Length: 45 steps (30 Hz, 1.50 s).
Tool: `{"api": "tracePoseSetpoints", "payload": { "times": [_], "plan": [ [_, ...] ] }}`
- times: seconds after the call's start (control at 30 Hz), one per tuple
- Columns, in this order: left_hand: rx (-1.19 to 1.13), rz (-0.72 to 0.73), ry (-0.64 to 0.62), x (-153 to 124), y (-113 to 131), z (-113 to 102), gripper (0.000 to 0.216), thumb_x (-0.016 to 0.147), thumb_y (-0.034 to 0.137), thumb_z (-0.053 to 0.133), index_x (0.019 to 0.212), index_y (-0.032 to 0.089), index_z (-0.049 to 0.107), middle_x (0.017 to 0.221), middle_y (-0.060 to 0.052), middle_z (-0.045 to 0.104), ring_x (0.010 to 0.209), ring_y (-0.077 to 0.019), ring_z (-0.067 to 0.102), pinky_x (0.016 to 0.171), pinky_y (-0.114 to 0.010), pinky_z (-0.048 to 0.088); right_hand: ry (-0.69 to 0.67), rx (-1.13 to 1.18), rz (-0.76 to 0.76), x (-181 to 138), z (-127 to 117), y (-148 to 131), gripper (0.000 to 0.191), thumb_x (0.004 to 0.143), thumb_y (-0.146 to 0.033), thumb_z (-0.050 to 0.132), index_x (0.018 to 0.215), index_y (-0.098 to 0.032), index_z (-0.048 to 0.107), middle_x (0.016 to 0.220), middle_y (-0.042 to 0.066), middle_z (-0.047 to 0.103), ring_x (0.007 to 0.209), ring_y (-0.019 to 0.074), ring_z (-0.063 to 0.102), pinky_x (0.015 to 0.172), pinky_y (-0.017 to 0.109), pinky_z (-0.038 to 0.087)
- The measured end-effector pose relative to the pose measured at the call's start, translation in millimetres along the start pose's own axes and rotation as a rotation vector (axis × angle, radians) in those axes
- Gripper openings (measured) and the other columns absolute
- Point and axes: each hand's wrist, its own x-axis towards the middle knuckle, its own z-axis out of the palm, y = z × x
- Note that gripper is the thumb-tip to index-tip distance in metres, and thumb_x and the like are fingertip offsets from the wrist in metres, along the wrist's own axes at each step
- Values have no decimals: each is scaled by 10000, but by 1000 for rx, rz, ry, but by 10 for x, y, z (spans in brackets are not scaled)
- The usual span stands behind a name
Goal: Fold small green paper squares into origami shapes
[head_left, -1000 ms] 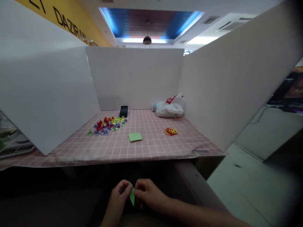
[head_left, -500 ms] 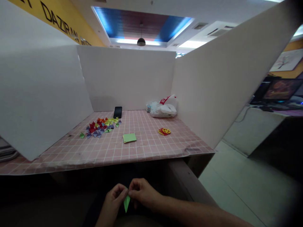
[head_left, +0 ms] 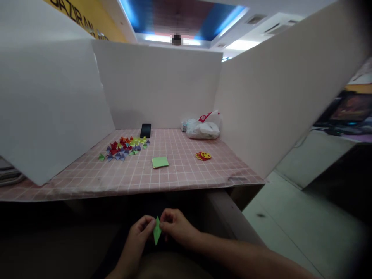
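Below the table's front edge, my two hands hold a small piece of folded green paper [head_left: 157, 231] between them. It has a narrow diamond shape, pointed at top and bottom. My left hand [head_left: 142, 229] pinches its left side with thumb and forefinger. From the other side, the thumb and fingers of my right hand [head_left: 175, 226] close on its right edge. On the table lies a stack of green paper squares [head_left: 160, 162]. Farther left is a cluster of small folded paper pieces [head_left: 123, 149] in red, orange, yellow, purple and green.
A pink checked cloth covers the table [head_left: 186, 176]. A black phone [head_left: 145, 130] lies at the back, and a white plastic bag [head_left: 203, 128] sits at the back right. Red and yellow cut-out pieces [head_left: 204, 155] lie nearer. White panels [head_left: 158, 85] enclose the table on three sides.
The green paper's upper point now shows between my fingers, which covered it before. My hands are slightly farther apart. The whole view has tilted down a little.
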Motion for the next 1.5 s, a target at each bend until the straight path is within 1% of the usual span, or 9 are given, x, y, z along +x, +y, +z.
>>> {"api": "tracePoseSetpoints", "payload": {
  "times": [0.1, 0.13, 0.27, 0.5, 0.77, 0.87, 1.07, 1.17, 1.5],
  "plan": [
    [-31, -18, 4, -40, 25, 10, 308, 755, 461, 654, 697, 164, 599, 620, 22, 535, 577, -131, 465, 559, -233, 383, -44, 43, -37, -31, -14, 0, 75, 739, -192, 599, 709, -154, 540, 558, -57, 528, 415, 67, 480, 414, 183, 361],
    [-32, -6, 28, -51, 29, 10, 301, 756, 452, 653, 690, 164, 594, 617, 25, 529, 578, -129, 465, 560, -231, 381, -64, 51, -45, -44, -20, -9, 100, 739, -220, 614, 712, -151, 546, 564, -53, 532, 428, 70, 489, 428, 189, 368],
    [2, 32, 37, -88, 40, -7, 252, 780, 409, 637, 735, 164, 602, 646, 19, 555, 603, -131, 482, 589, -235, 390, -127, 128, -37, -82, -37, -62, 193, 772, -330, 610, 733, -150, 551, 590, -45, 547, 457, 76, 512, 473, 211, 395],
    [18, 33, 2, -119, 62, -9, 244, 793, 397, 621, 736, 160, 610, 662, 9, 577, 622, -137, 497, 613, -243, 395, -140, 157, -16, -104, -32, -100, 236, 762, -371, 639, 749, -148, 566, 601, -44, 560, 474, 75, 516, 497, 220, 385],
    [33, 59, 26, -113, 23, -23, 232, 799, 386, 634, 751, 160, 612, 659, 15, 584, 617, -133, 502, 606, -240, 398, -153, 150, -41, -97, -23, -104, 235, 764, -371, 633, 750, -146, 564, 604, -41, 567, 478, 80, 525, 498, 224, 408],
    [32, 59, 11, -124, 39, -19, 240, 819, 385, 614, 753, 155, 628, 674, 9, 591, 629, -132, 506, 614, -237, 401, -131, 83, -53, -103, -23, -115, 192, 777, -329, 614, 736, -151, 557, 598, -46, 556, 479, 73, 514, 491, 212, 404],
    [-36, -8, 12, -126, 36, 3, 265, 822, 400, 600, 738, 151, 623, 648, 9, 572, 600, -129, 498, 587, -231, 399, -82, -76, -109, -118, -22, -102, 109, 808, -211, 556, 713, -159, 555, 571, -49, 521, 476, 64, 491, 462, 181, 361],
    [-59, -17, 10, -118, 18, 2, 251, 811, 392, 615, 735, 152, 625, 650, 11, 575, 601, -126, 500, 588, -228, 404, -73, -98, -131, -121, -19, -85, 115, 810, -216, 555, 710, -162, 555, 570, -50, 513, 468, 64, 478, 453, 181, 358],
    [17, 15, 34, -122, 33, 6, 252, 790, 398, 625, 741, 151, 632, 658, 5, 582, 609, -132, 495, 586, -235, 393, -63, -85, -110, -110, -5, -50, 128, 808, -249, 564, 711, -170, 540, 573, -49, 511, 461, 72, 485, 445, 188, 367]
  ]
}}
